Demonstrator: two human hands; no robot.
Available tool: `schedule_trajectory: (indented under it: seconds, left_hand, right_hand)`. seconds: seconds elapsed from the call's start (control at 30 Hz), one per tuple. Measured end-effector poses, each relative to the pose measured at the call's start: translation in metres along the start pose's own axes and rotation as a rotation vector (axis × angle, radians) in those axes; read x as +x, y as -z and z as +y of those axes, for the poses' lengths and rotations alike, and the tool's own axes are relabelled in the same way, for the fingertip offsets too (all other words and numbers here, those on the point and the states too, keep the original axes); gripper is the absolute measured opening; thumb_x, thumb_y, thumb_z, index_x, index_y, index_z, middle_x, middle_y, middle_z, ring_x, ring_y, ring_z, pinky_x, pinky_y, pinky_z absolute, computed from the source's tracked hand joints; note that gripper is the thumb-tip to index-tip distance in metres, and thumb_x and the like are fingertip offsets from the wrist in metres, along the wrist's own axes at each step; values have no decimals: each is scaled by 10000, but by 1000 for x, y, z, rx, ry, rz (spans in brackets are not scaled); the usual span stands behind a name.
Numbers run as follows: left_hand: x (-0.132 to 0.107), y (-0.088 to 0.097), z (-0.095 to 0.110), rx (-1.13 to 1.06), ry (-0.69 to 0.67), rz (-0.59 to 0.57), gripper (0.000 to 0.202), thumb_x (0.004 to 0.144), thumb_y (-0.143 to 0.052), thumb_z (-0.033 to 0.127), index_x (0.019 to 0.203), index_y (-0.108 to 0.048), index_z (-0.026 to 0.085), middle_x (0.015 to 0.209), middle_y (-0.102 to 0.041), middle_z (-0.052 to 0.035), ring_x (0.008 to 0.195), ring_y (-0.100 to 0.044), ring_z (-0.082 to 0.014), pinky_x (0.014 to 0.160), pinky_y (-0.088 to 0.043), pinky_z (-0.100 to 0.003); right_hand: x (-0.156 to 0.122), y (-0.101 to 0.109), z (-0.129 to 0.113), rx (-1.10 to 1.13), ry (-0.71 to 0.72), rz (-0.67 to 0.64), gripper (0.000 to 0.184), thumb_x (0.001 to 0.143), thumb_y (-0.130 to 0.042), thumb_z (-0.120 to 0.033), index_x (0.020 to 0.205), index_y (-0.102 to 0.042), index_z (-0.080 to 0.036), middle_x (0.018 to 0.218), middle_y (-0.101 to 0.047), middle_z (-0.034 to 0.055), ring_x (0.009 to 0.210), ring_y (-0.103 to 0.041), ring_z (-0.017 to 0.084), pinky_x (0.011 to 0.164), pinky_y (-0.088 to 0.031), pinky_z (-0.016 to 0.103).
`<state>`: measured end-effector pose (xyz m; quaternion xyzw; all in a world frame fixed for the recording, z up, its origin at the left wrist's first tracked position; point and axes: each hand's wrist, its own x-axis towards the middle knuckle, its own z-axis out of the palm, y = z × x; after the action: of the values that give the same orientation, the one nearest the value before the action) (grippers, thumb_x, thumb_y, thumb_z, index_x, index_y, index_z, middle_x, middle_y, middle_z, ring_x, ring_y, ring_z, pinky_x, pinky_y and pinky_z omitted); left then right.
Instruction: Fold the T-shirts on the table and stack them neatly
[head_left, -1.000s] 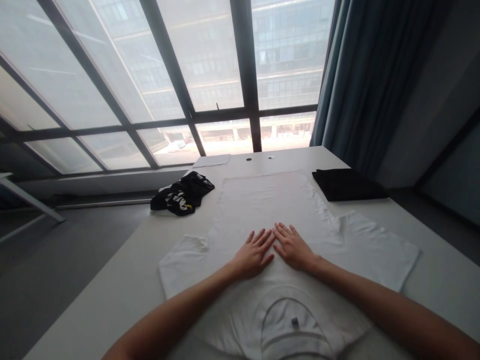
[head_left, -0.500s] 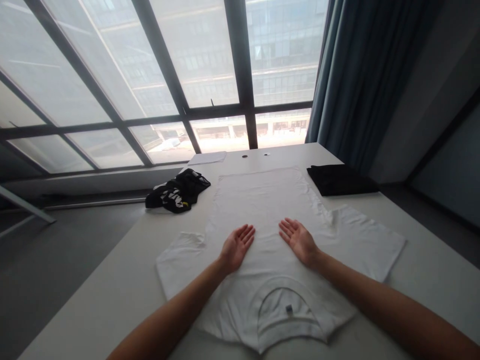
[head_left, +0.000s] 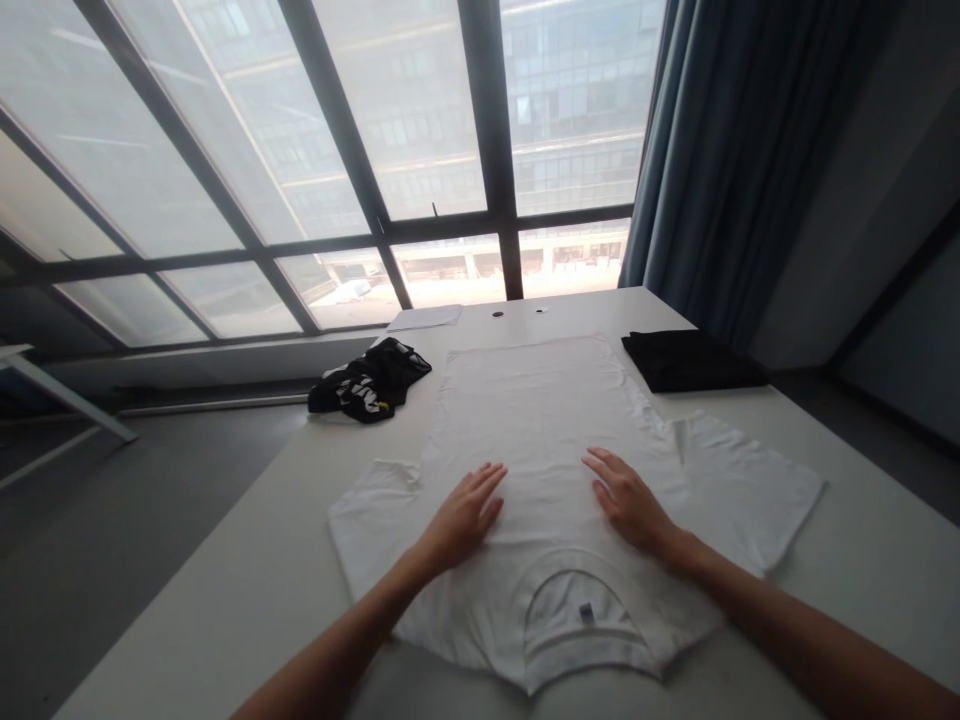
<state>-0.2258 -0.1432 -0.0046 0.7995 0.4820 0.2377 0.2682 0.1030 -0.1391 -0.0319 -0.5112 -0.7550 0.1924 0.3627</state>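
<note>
A white T-shirt (head_left: 540,420) lies spread flat on the white table (head_left: 247,600), collar toward me and hem toward the window. My left hand (head_left: 461,515) rests palm down on the shirt's chest, left of centre, fingers stretched out. My right hand (head_left: 626,495) lies flat on the shirt right of centre, fingers out too. Both hands hold nothing. The two sleeves stick out to either side of my hands.
A crumpled black garment with white print (head_left: 369,385) sits at the table's left edge. A folded black garment (head_left: 694,360) lies at the far right. A white sheet (head_left: 424,318) rests at the far edge by the large window. A blue curtain (head_left: 735,160) hangs right.
My hands, side by side at the shirt's middle a second ago, have slid apart, the left hand leftward and the right hand rightward across the fabric.
</note>
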Motion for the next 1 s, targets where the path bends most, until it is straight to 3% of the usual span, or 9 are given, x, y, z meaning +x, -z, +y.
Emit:
schedule_trajectory:
  seconds: [0.07,0.17,0.53,0.7,1.0]
  left_hand:
    - [-3,-16,4,300,-105,-105,542,1017,-450,447,1535,-403,294,1621,-330,-57,1515,-245,-268,1233,-171,-545]
    - [-11,-27,1,496,-160,-153,564,1036,-408,475,1572,-309,326,1656,-222,-54,1530,-185,-285,1223,-184,-567]
    - [-16,-24,1,614,-206,-114,581,1045,-405,448,1589,-220,359,1659,-224,-25,1518,-234,-283,1214,-246,-547]
    - [-16,-22,0,656,-238,-140,612,1042,-401,470,1596,-166,360,1669,-181,-24,1520,-225,-294,1217,-230,-540]
    - [-16,-22,-2,638,-253,-116,616,1035,-418,471,1593,-176,371,1662,-208,-15,1506,-264,-292,1218,-239,-512]
  right_hand:
    - [-7,-9,-6,-207,43,-95,469,927,-484,-258,1374,-594,-164,1539,-464,142,1467,-353,288,1208,-283,525]
    - [-14,-11,-3,-345,60,-152,466,971,-439,-275,1402,-568,-155,1567,-425,142,1489,-315,276,1215,-269,515]
    - [-18,-5,-2,-437,72,-193,540,1002,-401,-304,1535,-405,-221,1641,-288,89,1533,-195,245,1232,-212,504]
    - [-20,-2,-1,-460,23,-265,543,1004,-400,-342,1535,-408,-232,1647,-266,83,1534,-189,261,1228,-200,523]
    - [-20,-5,-1,-482,-38,-281,566,978,-421,-316,1535,-412,-218,1642,-270,96,1526,-219,273,1230,-185,533]
